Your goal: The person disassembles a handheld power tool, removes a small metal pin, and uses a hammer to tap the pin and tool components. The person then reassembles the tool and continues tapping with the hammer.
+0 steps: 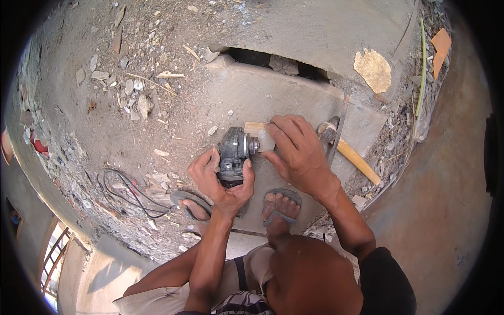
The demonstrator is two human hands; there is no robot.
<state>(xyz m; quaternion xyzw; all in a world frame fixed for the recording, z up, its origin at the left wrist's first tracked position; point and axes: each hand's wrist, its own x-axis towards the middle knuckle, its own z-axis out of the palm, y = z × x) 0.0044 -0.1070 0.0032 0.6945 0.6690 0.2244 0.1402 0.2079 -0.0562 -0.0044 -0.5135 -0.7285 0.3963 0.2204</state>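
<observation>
My left hand (220, 184) is closed on a black angle grinder (232, 149), gripping its gear head, with the bare metal spindle (253, 145) pointing right and no disc visible on it. My right hand (295, 155) has its fingers closed on a pale flat piece (265, 137) beside the spindle. A tan strip (253, 127) shows behind the spindle; I cannot tell whether it is part of the same piece. Right of my hand lies a hammer (357, 160) with a wooden handle, its dark head partly beside my fingers.
A concrete slab (273, 94) under the tools has a dark gap (247, 58) along its far edge. Rubble (144, 105) and a looped black cable (128, 191) lie left. At right are a broken tan chunk (373, 71), an orange piece (440, 50) and a thin green rod (420, 68). My sandalled feet (281, 205) are below.
</observation>
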